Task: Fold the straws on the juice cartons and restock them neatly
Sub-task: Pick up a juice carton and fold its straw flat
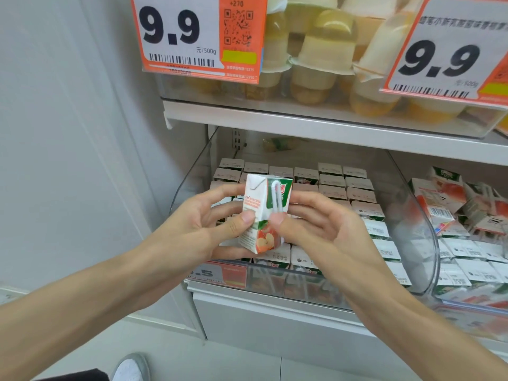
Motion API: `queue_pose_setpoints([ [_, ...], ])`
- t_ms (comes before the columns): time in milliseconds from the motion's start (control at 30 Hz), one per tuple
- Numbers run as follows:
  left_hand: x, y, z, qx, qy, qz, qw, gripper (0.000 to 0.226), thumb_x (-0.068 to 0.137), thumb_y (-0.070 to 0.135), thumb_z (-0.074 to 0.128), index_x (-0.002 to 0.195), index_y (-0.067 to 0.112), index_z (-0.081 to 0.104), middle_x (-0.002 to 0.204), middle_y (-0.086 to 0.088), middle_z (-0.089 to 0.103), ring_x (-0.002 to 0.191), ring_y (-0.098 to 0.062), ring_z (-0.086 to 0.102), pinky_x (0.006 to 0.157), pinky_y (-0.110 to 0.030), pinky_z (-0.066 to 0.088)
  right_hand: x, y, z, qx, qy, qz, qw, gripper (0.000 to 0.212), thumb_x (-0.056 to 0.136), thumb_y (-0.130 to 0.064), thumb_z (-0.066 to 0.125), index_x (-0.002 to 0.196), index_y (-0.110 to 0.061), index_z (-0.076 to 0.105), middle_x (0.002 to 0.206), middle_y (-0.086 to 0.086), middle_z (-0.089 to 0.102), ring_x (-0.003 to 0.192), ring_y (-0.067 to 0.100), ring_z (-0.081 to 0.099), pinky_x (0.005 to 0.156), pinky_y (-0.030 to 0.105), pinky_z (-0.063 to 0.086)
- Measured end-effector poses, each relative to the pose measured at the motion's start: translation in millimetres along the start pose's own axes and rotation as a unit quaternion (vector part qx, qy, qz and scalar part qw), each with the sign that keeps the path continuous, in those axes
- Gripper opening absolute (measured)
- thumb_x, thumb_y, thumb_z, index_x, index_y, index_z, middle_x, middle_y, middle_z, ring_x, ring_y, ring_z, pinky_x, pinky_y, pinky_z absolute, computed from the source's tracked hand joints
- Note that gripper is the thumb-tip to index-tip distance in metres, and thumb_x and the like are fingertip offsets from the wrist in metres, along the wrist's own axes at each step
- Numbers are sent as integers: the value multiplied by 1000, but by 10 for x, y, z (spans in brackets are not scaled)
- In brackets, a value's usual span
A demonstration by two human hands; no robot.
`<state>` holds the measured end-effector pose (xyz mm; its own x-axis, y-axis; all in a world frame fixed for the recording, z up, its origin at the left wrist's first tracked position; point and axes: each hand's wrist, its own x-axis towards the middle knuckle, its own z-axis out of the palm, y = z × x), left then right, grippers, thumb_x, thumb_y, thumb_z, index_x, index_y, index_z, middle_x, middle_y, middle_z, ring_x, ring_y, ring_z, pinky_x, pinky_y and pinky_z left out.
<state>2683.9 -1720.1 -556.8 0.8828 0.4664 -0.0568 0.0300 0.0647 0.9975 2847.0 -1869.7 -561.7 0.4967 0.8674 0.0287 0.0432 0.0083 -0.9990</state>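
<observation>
The left hand and right hand were left bare; a white, grey-edged shoe and dark cloth were worn below.

1. A juice carton sits between the left hand and the right hand, before a bin.
2. Rows of cartons fill that bin.
3. Cups lie on the shelf above.

Jelly cups on upper shelf; orange price tag; shoe below.
</observation>
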Motion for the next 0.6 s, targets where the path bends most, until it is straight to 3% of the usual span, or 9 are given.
queue_pose_setpoints([
  [67,-4,-12,7,10,-24,1,1000,47,103,24,62,148,30,58,137,0,73,122,-26,73,98,-39,62,-12,10,18,-10,-6,2,1000,49,75,-40,89,121,-33,74,114,-11,80,101,12,79,86,15,59],
  [200,-3,3,10,14,-60,-9,998,46,105,27,60,151,32,57,138,1,73,125,-25,72,103,-38,59,-3,20,12,2,12,7,1000,40,83,-23,89,119,-34,76,110,-7,79,94,17,81,76,14,59],
  [367,7,13,-2,-21,-32,-13,999,50,102,16,66,149,27,57,137,-2,73,121,-29,74,97,-40,62,2,-22,-8,-3,29,14,999,52,89,-18,81,134,-37,65,114,-13,80,100,10,79,75,21,62],
  [467,10,10,5,-12,2,-14,1000,53,95,13,73,146,24,62,136,1,73,117,-27,76,91,-38,65,-1,-23,2,14,4,14,1000,40,94,-10,77,129,-28,68,116,-10,81,108,11,77,85,18,61],
  [600,0,22,14,3,21,-11,1000,52,88,16,80,138,21,69,135,3,73,113,-26,77,89,-35,65,-9,-42,27,-11,-30,1,999,28,99,-18,73,124,-29,71,121,-14,79,115,7,74,97,26,60],
])
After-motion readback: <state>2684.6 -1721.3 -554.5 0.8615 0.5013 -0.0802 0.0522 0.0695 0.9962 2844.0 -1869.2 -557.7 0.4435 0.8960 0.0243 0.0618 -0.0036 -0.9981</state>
